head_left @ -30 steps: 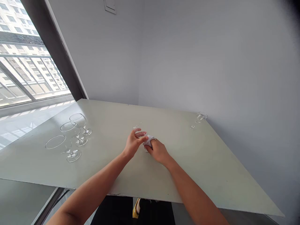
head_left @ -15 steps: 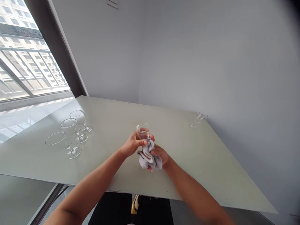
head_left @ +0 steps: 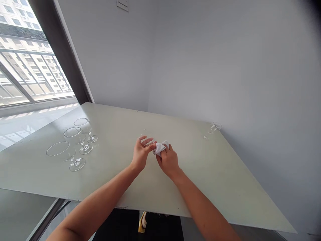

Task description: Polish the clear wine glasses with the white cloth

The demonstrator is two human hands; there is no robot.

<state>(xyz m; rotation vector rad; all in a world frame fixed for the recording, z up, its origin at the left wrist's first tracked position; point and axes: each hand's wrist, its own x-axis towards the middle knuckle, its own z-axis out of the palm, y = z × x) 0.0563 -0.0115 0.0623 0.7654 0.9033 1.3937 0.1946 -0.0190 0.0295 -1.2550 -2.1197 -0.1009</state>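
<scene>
My left hand (head_left: 140,153) is closed round a clear glass (head_left: 147,142), whose bowl points up and away to the left and is hard to make out. In my right hand (head_left: 170,161) a pale grey-white cloth (head_left: 159,148) is bunched up and pressed against the lower end of that glass, beside my left thumb. The cloth covers that end. Both hands are above the middle of the table, close together.
Three stemmed glasses stand upright in a row on the left: a near one (head_left: 77,164), a middle one (head_left: 85,149) and a far one (head_left: 92,138). Another small glass (head_left: 215,127) is at the table's (head_left: 213,187) far right edge, by the wall (head_left: 225,67).
My right hand has turned over, its back now facing up, and moved up with the cloth, which is more tightly bunched. The glass has tilted away to the left.
</scene>
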